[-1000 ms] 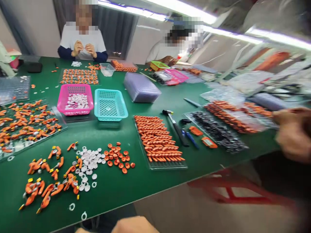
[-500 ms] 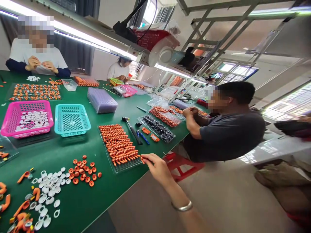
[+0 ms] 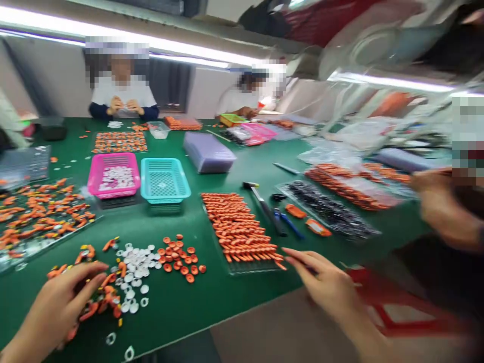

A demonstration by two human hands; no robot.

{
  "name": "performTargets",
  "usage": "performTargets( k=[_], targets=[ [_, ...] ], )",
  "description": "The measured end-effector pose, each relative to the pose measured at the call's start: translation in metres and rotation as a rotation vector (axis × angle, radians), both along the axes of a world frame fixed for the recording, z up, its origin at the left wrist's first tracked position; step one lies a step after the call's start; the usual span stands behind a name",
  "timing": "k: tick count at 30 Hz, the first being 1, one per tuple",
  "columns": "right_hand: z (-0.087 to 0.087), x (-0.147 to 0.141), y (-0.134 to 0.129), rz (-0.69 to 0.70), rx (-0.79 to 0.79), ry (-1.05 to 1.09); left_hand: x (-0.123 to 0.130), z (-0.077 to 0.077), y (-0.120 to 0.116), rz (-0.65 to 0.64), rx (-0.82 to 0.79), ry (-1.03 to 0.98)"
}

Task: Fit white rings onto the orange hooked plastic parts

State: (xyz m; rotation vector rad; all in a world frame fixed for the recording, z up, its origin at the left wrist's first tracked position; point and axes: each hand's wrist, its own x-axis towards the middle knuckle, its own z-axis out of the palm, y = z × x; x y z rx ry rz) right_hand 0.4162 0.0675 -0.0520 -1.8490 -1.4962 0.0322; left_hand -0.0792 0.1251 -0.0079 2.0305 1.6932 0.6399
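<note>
My left hand is at the lower left, over a loose pile of curved orange parts with yellow and metallic bits. Its thumb and index finger curve apart, and nothing shows between them. On the right, my right hand is at the near corner of a clear tray filled with rows of orange parts. The thumb and index finger pinch at a small orange part at the row's end; blur partly obscures the contact. White discs and rings and orange cups lie between the hands.
Beyond are a pink basket with white pieces, a teal basket and a purple stack. A hammer, blue-handled pliers and a tray of black parts lie rightward. Co-workers sit around the green table.
The view has swung left, bringing my left hand and more of the left table into sight. My right hand stays by the same tray corner.
</note>
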Motion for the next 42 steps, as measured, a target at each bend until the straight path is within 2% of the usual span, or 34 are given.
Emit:
performTargets(
  k=[2,4,8,13,19,25,29,33,37,42],
  targets=[
    [0.0,-0.013,-0.003,0.018,0.064,-0.02,0.005,0.013,0.018,-0.114,0.04,0.216],
    [0.003,-0.033,-0.005,0.132,0.1,-0.063,0.011,0.019,0.036,-0.107,0.051,0.294],
    [0.015,-0.082,-0.008,0.356,0.202,-0.063,0.016,0.015,0.06,-0.105,0.067,0.399],
    [0.025,-0.136,-0.004,0.551,0.242,0.134,0.014,0.006,0.064,-0.137,0.086,0.447],
    [0.023,-0.2,0.002,0.781,0.219,0.35,0.013,-0.001,0.056,-0.119,0.11,0.379],
    [0.02,-0.23,0.006,0.825,0.173,0.447,0.016,0.007,0.043,-0.113,0.032,0.125],
    [0.017,-0.243,0.007,0.754,0.164,0.559,0.034,0.017,0.011,-0.225,-0.159,-0.125],
    [0.017,-0.253,0.004,0.774,0.096,0.729,0.057,0.015,-0.024,-0.303,-0.328,-0.348],
    [0.019,-0.253,-0.006,0.796,0.056,0.88,0.07,0.005,-0.047,-0.186,-0.543,-0.82],
    [0.019,-0.247,-0.015,0.738,0.041,0.902,0.073,0.001,-0.067,-0.077,-0.52,-0.918]
  ],
)
